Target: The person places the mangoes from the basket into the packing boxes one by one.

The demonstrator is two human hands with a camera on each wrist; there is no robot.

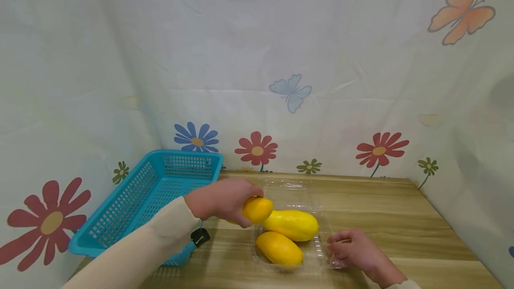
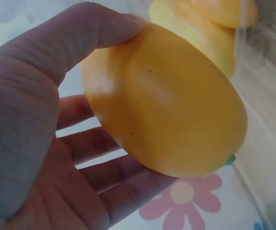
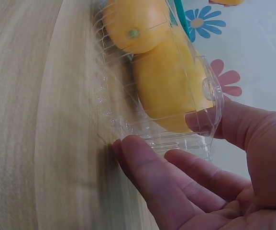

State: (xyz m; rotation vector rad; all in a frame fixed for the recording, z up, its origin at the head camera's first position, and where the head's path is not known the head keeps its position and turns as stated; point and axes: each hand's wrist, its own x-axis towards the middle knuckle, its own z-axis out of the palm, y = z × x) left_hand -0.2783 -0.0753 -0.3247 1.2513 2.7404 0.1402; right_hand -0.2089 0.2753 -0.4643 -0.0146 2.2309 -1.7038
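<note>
Pale cloth (image 1: 225, 48) surrounds the work area on three sides, lightly creased. An orange butterfly (image 1: 462, 8) is printed high on the right, a smaller blue butterfly (image 1: 291, 92) near the middle, and flowers in red, blue and green run along the bottom. Against the cloth at the back sits a wood-grain counter (image 1: 385, 217), its light and brown bands running roughly crosswise as I look over it.

A blue slatted basket (image 1: 124, 204) takes up the left side, its far end close to the back cloth. Near the middle of the counter lies a clear plastic container (image 1: 319, 246) with its lid (image 1: 287, 195) folded back toward the cloth.

From the left, a cream sleeve (image 1: 160, 235) reaches past the basket. The left hand (image 1: 229, 200) has its grip clamped on an orange-yellow fruit (image 1: 258, 210), raised by the container's left rear part. The right hand's (image 1: 359, 253) grip pinches the container's right edge, thumb on one side and fingers on the other.

Inside the container, a long yellow fruit (image 1: 295, 225) lies behind a shorter orange one (image 1: 279, 249). The held fruit ends in a tiny green stub (image 2: 230, 159).
</note>
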